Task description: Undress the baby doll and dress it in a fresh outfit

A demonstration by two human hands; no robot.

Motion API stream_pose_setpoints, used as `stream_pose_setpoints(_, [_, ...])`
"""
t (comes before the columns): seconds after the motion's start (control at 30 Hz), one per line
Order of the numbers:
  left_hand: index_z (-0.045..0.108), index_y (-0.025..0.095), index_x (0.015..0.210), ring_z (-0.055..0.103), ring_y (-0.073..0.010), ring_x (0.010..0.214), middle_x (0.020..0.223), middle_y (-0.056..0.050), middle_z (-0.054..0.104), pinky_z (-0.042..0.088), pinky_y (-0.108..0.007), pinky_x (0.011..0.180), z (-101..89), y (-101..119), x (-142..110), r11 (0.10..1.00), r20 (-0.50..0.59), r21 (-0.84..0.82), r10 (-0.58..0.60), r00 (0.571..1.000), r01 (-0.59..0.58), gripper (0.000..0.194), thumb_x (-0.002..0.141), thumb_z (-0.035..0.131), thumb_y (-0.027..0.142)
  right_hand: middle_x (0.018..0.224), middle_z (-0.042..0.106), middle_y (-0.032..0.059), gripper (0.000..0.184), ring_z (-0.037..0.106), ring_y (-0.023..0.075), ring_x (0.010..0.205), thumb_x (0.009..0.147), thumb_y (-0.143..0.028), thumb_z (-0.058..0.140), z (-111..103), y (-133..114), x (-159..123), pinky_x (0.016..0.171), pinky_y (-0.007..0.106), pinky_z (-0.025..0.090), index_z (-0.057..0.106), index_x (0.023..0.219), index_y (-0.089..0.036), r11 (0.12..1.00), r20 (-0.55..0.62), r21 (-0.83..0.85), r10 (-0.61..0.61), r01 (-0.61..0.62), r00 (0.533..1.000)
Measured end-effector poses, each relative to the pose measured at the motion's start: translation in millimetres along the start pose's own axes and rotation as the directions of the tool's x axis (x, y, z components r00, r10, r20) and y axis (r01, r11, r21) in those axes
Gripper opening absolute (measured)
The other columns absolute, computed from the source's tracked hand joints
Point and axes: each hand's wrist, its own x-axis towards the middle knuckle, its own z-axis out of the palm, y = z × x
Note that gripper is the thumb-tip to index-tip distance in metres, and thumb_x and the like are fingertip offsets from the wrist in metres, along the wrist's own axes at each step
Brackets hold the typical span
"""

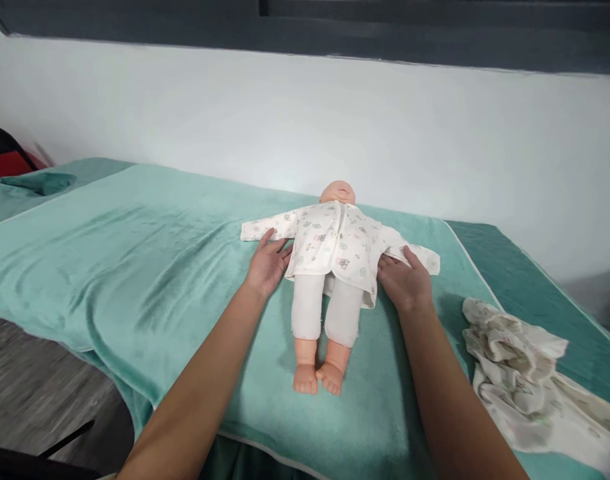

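A baby doll (339,192) lies on its back in the middle of the bed, head toward the wall and bare feet toward me. It wears a white printed jacket (335,240), closed at the front, with both sleeves spread out sideways. White cloth legs (307,307) show below the hem. My left hand (268,267) is at the jacket's left side, just under that sleeve, fingers stretched out and palm turned up. On the other side my right hand (406,277) lies under the right sleeve, fingers extended and partly hidden by the cloth. Neither hand grips anything.
A crumpled white printed cloth (525,373) lies at the right on the green bed cover (135,253). Behind the bed rises a white wall (235,113). A red and black object (7,163) stands at the far left, above the grey floor (29,373).
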Motion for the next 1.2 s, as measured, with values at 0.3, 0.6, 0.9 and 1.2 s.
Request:
stream_pose_setpoints(0.3, [0.049, 0.024, 0.101, 0.061, -0.0198, 0.119, 0.118, -0.006, 0.061, 0.047, -0.047, 0.111, -11.9, 12.9, 12.8, 0.977, -0.133, -0.175, 0.095, 0.987, -0.118, 0.032, 0.077, 0.06, 0.006, 0.126, 0.068, 0.0134, 0.044, 0.065, 0.022, 0.118, 0.107, -0.038, 0.027, -20.1, -33.0, 25.9, 0.085, 0.041, 0.063, 0.059, 0.125, -0.015, 0.989, -0.198, 0.091, -0.097, 0.117, 0.975])
stream_pose_setpoints(0.6, [0.049, 0.023, 0.094, 0.059, -0.0172, 0.119, 0.112, -0.005, 0.061, 0.046, -0.046, 0.112, -10.2, 14.9, 12.9, 0.961, -0.149, -0.201, 0.162, 0.975, -0.191, 0.025, 0.078, 0.057, 0.006, 0.126, 0.07, 0.0121, 0.052, 0.069, 0.0181, 0.112, 0.109, -0.035, 0.016, -31.2, -30.0, 15.2, 0.087, 0.038, 0.062, 0.059, 0.131, -0.015, 0.957, -0.302, 0.127, -0.215, 0.262, 0.929])
stream_pose_setpoints(0.9, [0.051, 0.023, 0.095, 0.062, -0.0172, 0.106, 0.098, -0.003, 0.061, 0.048, -0.046, 0.11, -12.7, 14.0, 12.5, 0.956, -0.156, -0.233, 0.145, 0.977, -0.179, 0.025, 0.078, 0.058, 0.005, 0.125, 0.07, 0.0109, 0.048, 0.068, 0.0164, 0.114, 0.109, -0.032, 0.02, -25.7, -25.0, 5.8, 0.086, 0.033, 0.063, 0.063, 0.118, -0.014, 0.957, -0.333, 0.048, -0.255, 0.287, 0.908])
stream_pose_setpoints(1.2, [0.057, 0.022, 0.104, 0.068, -0.0196, 0.102, 0.105, -0.008, 0.068, 0.052, -0.038, 0.103, -14.9, 11.2, 13.1, 0.988, -0.055, -0.129, 0.076, 0.996, -0.082, 0.031, 0.076, 0.065, 0.01, 0.133, 0.063, 0.0112, 0.029, 0.063, 0.0152, 0.122, 0.102, -0.018, 0.034, -20.4, -14.0, -18.2, 0.097, 0.031, 0.059, 0.062, 0.109, -0.013, 0.961, -0.358, -0.032, -0.269, 0.276, 0.894])
